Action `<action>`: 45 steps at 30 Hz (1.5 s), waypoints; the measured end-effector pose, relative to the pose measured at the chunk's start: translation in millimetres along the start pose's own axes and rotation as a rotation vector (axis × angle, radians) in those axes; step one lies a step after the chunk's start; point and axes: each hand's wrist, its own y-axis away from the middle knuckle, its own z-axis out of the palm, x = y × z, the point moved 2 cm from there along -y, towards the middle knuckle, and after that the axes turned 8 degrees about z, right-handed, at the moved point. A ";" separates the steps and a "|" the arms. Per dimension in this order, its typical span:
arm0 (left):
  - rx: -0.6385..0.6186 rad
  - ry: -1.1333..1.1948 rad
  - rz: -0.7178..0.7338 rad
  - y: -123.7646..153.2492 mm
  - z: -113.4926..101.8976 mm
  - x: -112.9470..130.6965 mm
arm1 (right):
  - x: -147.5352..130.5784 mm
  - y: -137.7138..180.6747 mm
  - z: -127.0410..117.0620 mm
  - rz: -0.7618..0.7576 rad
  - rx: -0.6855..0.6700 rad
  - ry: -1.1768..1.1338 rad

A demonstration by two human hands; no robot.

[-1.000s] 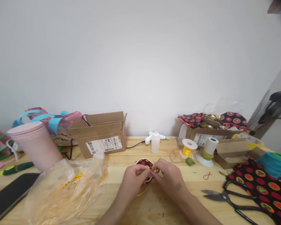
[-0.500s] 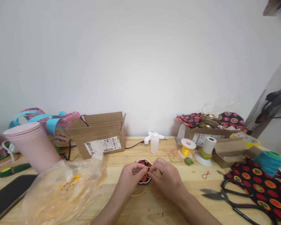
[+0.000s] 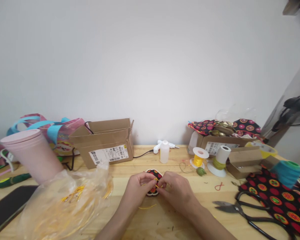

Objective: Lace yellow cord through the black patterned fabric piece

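My left hand and my right hand meet over a small black patch with red and orange dots lying on the wooden table. Both hands are closed in a pinch on a thin yellow cord just above the patch. A loose end of the yellow cord trails on the table below my hands.
A clear plastic bag with yellow cord lies at left, beside a pink cup and a cardboard box. A white bottle, a yellow spool and a white spool stand behind. Black scissors and patterned fabric lie right.
My hands have drawn a little closer together and lower over the patch. The yellow cord's loose end now lies flat on the table instead of hanging from my fingers.
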 end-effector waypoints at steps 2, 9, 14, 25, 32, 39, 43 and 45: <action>-0.001 0.004 0.015 0.4 0.1 1.1 | -0.9 -0.7 -1.8 0.007 -0.007 0.010; 0.001 0.047 0.048 -0.3 -0.5 3.3 | -2.0 1.5 -4.7 0.000 -0.008 -0.004; -0.024 0.059 0.087 0.4 0.0 4.9 | -0.6 0.6 -0.1 0.021 -0.010 -0.029; -0.058 -0.214 0.240 7.2 3.9 11.0 | -1.9 1.0 -2.4 0.044 0.012 -0.126; -0.089 -0.049 0.148 3.8 4.6 6.3 | 3.4 -2.7 10.1 0.117 -0.085 -0.583; -0.085 0.009 0.077 2.8 7.7 4.6 | 2.6 -5.7 10.9 0.274 -0.098 -1.048; -0.063 -0.008 0.091 1.7 5.7 2.5 | -1.0 2.4 -23.5 0.114 -0.280 -1.355; -0.055 -0.021 0.096 1.6 4.3 0.8 | -3.1 9.8 -46.2 -0.073 -0.499 -1.391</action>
